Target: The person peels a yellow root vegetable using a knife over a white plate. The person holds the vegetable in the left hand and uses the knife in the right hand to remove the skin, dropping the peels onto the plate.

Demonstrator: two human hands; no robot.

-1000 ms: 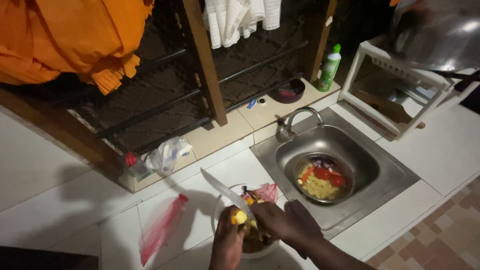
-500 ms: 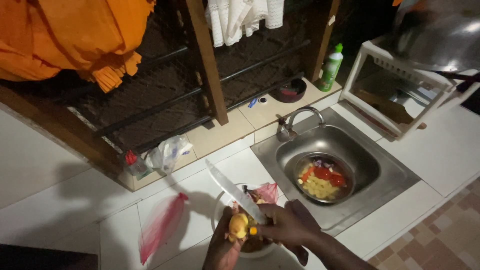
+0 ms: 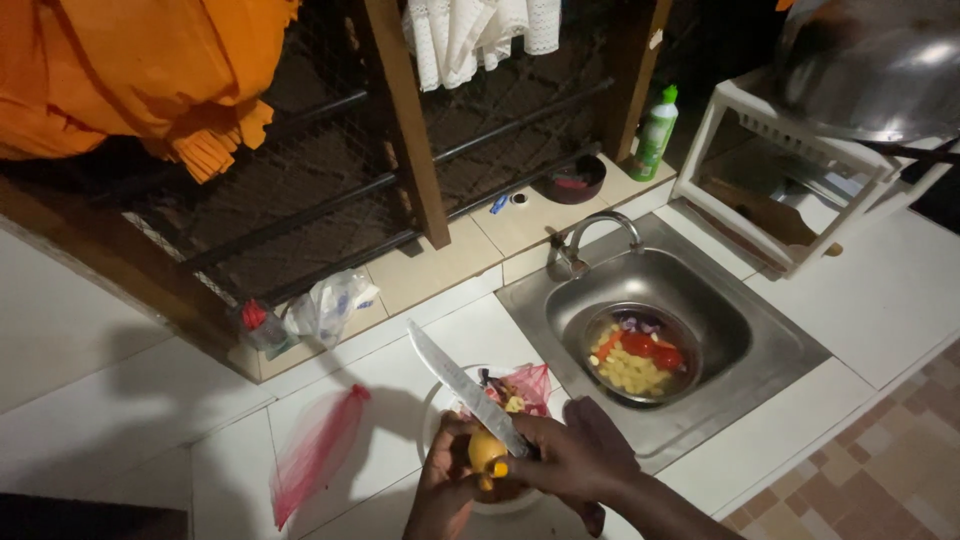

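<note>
My left hand [image 3: 443,490] holds a small yellow vegetable piece [image 3: 487,450] over a white bowl [image 3: 436,415] on the tiled counter. My right hand [image 3: 580,455] grips a long kitchen knife [image 3: 461,385]; its blade points up and left, resting against the yellow piece. The bowl holds scraps and a bit of red mesh [image 3: 530,385]. To the right, a steel sink [image 3: 730,365] holds a metal bowl [image 3: 640,352] of chopped yellow, red and purple vegetables.
A red mesh bag [image 3: 315,450] lies on the counter at left, a crumpled plastic bag [image 3: 325,305] by the window ledge. A tap [image 3: 595,235], green bottle [image 3: 655,130], small dark dish [image 3: 575,180] and a white rack [image 3: 790,170] bearing a large metal bowl [image 3: 870,70] stand behind the sink.
The knife blade has shifted slightly right and down against the yellow piece, and my hands have drawn closer together over the white bowl.
</note>
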